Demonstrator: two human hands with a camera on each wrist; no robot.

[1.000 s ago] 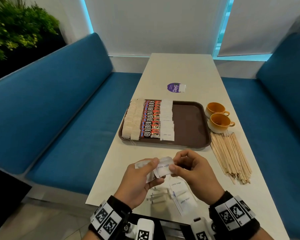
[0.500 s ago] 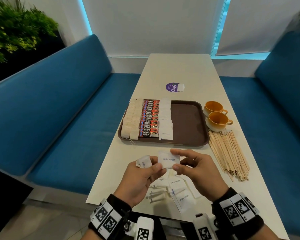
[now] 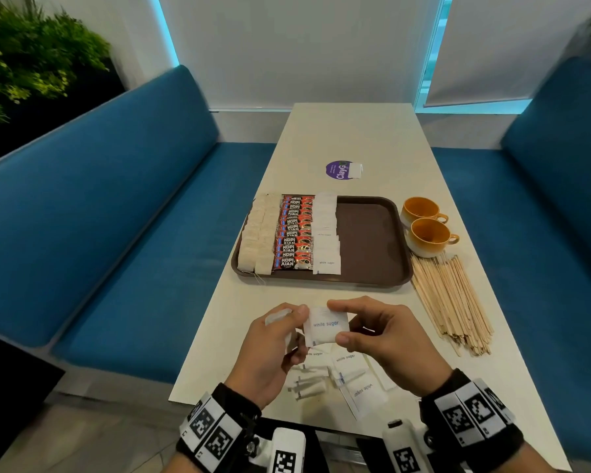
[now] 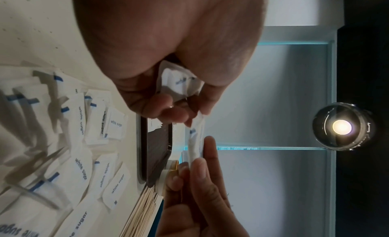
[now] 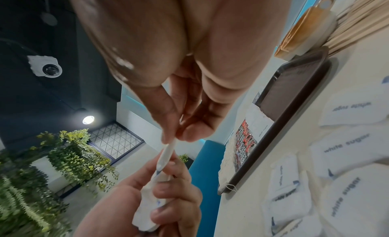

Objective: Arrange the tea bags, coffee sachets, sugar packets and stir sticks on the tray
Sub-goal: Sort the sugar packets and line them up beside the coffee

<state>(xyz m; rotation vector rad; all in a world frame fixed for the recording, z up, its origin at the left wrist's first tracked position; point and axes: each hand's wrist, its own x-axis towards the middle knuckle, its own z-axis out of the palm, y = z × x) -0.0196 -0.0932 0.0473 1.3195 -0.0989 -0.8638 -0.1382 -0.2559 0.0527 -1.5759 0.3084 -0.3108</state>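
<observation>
The right hand (image 3: 382, 336) now pinches a flattened, label-up sugar packet (image 3: 325, 326); the left hand (image 3: 270, 349), gripping spare packets (image 3: 277, 317), steadies it, ready for the tray (image 3: 369, 240) ahead.

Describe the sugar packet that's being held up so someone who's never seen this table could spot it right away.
Start at the brown tray on the long table, then come toward the near edge. There the left hand and right hand pinch one white sugar packet between them. Unlike the loose packets lying below, it is lifted, label facing up.
</observation>
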